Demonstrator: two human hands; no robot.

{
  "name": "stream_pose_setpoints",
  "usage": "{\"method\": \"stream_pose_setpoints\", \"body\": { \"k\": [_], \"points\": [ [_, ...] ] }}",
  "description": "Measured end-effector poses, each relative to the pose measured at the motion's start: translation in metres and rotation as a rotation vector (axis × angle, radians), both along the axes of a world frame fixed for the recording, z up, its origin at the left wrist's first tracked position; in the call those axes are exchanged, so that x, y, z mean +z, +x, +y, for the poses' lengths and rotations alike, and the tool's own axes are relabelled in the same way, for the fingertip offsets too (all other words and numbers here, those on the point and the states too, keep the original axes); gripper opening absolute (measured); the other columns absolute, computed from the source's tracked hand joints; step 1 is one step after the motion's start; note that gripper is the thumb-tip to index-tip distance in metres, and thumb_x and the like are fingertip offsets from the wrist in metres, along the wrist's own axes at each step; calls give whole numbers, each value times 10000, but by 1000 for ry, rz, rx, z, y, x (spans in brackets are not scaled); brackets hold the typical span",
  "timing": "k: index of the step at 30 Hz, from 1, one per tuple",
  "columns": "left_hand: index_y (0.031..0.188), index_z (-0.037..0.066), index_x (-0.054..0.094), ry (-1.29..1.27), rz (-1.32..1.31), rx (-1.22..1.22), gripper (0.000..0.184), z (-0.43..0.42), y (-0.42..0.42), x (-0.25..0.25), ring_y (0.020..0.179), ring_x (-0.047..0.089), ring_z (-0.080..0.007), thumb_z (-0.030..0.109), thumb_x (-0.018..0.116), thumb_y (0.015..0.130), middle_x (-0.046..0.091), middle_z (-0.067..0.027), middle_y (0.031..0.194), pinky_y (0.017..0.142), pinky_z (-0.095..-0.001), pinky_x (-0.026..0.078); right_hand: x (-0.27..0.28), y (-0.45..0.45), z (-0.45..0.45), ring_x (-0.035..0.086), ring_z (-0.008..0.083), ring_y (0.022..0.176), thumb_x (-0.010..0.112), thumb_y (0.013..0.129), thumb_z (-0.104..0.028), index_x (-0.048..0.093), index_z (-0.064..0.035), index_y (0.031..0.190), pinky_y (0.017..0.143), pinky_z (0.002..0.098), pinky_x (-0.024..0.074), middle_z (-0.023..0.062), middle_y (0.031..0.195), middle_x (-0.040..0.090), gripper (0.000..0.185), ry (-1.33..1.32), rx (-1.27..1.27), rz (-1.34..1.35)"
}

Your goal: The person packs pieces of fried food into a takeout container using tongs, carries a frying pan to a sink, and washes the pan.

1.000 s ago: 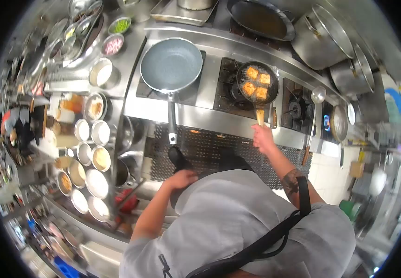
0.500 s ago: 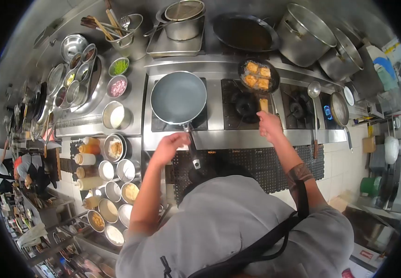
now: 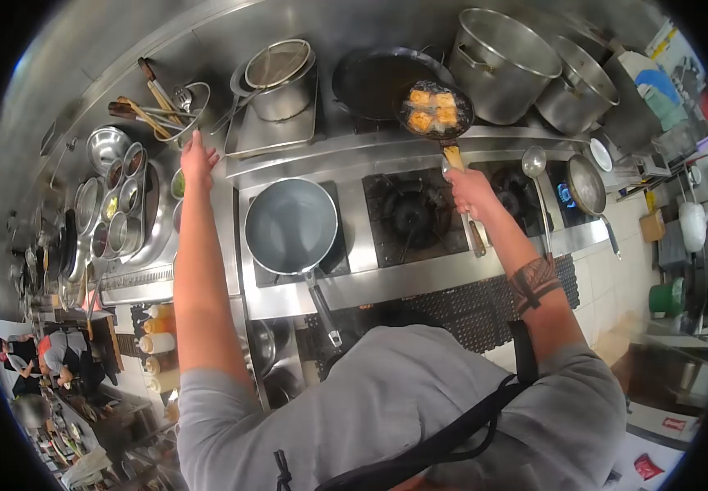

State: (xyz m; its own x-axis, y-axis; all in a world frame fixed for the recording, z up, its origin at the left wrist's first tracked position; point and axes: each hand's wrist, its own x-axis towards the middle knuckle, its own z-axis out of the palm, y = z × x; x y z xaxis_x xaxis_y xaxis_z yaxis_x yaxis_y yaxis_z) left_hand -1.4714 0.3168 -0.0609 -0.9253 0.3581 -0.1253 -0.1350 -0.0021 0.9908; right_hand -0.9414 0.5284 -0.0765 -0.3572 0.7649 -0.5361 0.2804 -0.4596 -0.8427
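My right hand is wrapped around the wooden handle of a small dark frying pan. Several golden-brown blocks of food sit in bubbling oil inside it. Stretched far forward, my left hand has its fingers extended and apart near the rim of a metal pot of utensils. Tongs, a slotted spoon and wooden-handled tools stick out of that pot. A grey frying pan rests on the left burner, its handle towards me. Under my right hand shows a utensil's wooden handle; whether I touch it is unclear.
Large stockpots and a wide black pan stand at the back. Rightward are a ladle and another pan beside a blue flame. Ingredient bowls and squeeze bottles are at left. Other people work at far left.
My left hand has moved from beside the grey pan's handle forward and left to the utensil pot. The frying pan of food has shifted forward, towards the wide black pan. My view has turned.
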Motion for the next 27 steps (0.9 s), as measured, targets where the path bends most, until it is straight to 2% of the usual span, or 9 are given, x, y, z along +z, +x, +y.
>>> {"method": "stream_pose_setpoints", "body": {
  "k": [3, 4, 11, 13, 14, 16, 18, 23, 27],
  "points": [
    [1296, -52, 474, -13, -72, -165, 511, 20, -12, 5, 817, 655, -230, 323, 595, 971, 626, -179, 1102, 662, -320, 556, 9, -5, 31, 352, 107, 378, 631, 880, -205, 468, -91, 769, 349, 290, 284, -18, 541, 399, 228, 9, 28, -24],
    [1216, -43, 531, -31, -63, -184, 405, 26, -12, 5, 745, 649, -210, 270, 598, 967, 663, -149, 964, 640, -308, 549, 4, -11, 44, 347, 110, 369, 639, 876, -215, 468, -91, 759, 344, 288, 276, -17, 530, 392, 241, 14, 38, 21],
    [1067, -31, 573, -141, -137, -410, 219, 57, -5, 27, 601, 549, -111, 162, 576, 963, 674, -100, 851, 532, -258, 495, -1, -44, 99, 340, 114, 346, 649, 878, -229, 474, -100, 749, 333, 300, 253, -14, 503, 378, 253, 24, 69, -25],
    [950, 7, 554, -46, -379, -506, 132, 73, 4, 31, 547, 484, -72, 137, 545, 971, 673, -82, 850, 470, -209, 434, -5, -54, 105, 348, 107, 359, 649, 878, -225, 475, -104, 762, 339, 298, 259, -17, 516, 389, 242, -8, 100, -17],
    [875, 46, 519, -59, -417, -490, 126, 80, 15, 38, 518, 426, -52, 121, 520, 977, 609, -35, 751, 432, -174, 353, -5, -71, 101, 322, 100, 357, 640, 890, -236, 454, -113, 743, 339, 295, 250, -23, 508, 373, 267, -6, 41, -6],
    [869, 53, 514, -54, -464, -563, 135, 93, 16, 36, 505, 393, -48, 124, 506, 984, 555, -10, 709, 424, -176, 323, -4, -83, 108, 297, 92, 355, 630, 901, -247, 434, -121, 724, 338, 292, 241, -29, 500, 357, 293, -2, -9, 14],
    [833, 67, 481, -55, -524, -592, 138, 105, 28, 39, 476, 303, -49, 80, 474, 970, 409, 32, 638, 413, -202, 243, -5, -72, 122, 367, 95, 388, 650, 878, -234, 469, -102, 854, 355, 287, 269, -17, 550, 416, 225, -32, 114, -6],
    [827, 67, 466, -77, -296, -572, 87, 108, 59, 37, 482, 295, -88, 31, 475, 906, 399, 8, 645, 431, -263, 227, -7, -82, 128, 367, 90, 395, 650, 878, -217, 464, -97, 846, 360, 271, 268, -13, 558, 426, 224, 4, 85, -12],
    [926, 17, 498, -52, -192, -496, 33, 101, 103, 56, 510, 333, -101, 23, 493, 893, 446, -23, 701, 447, -278, 271, -10, -89, 148, 365, 90, 397, 660, 881, -210, 461, -96, 800, 362, 272, 265, -9, 558, 427, 243, 23, 82, 3]
  ]
}}
